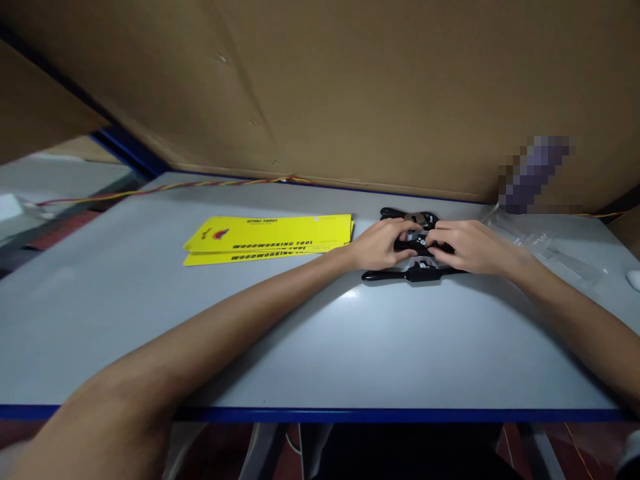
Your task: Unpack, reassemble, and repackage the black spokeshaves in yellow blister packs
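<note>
Black two-handled tools lie in a row, right of centre on the grey table point(350, 347). My left hand point(383, 245) and my right hand point(465, 247) grip the middle black tool point(421, 245) from both sides, fingers curled round it. Nearest me lies another black tool point(425, 274), its left handle sticking out beyond my left hand. A further one point(395, 213) shows behind my fingers, partly hidden. Left of my left hand is a stack of yellow cards point(270, 233) printed "WOODWORKING TOOL".
Clear plastic packaging point(565, 257) lies right of my right hand. A blurred purple item point(537, 175) stands near the cardboard wall point(350, 87). Red and yellow wires point(200, 184) run along the back edge. A white object point(634, 279) sits at the far right.
</note>
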The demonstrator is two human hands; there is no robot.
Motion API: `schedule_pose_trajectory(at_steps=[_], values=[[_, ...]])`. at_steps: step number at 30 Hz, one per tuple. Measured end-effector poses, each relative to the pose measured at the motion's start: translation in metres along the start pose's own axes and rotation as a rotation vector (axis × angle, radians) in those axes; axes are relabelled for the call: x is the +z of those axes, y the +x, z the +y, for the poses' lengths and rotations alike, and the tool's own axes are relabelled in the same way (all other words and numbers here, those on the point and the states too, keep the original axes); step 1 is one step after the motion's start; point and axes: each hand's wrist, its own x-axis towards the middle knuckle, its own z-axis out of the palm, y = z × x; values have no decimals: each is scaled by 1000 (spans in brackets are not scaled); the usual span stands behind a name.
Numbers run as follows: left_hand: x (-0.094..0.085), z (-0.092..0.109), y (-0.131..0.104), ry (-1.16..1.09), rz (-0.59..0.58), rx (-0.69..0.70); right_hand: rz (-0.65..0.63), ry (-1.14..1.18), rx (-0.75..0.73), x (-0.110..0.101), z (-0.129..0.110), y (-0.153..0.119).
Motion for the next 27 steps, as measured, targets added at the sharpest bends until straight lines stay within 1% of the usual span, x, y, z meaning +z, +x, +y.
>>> schedule_pose_trajectory(at_steps=[4, 9, 12, 18, 23, 27], values=[[1, 0, 0, 5, 4, -7, -14, 46, -43, -1, -3, 0], [0, 1, 0, 6, -11, -9, 49, 85, 14, 2, 2, 0], [0, 1, 0, 8, -12, -8, 68, 88, 12, 3, 3, 0], [0, 1, 0, 10, -8, -5, 26, -8, 40, 1, -2, -1], [0, 1, -1, 10, -3, 9, 35, -61, -19, -1, -2, -2], [0, 0, -1, 6, -11, -6, 1, -92, 15, -6, -3, -2]])
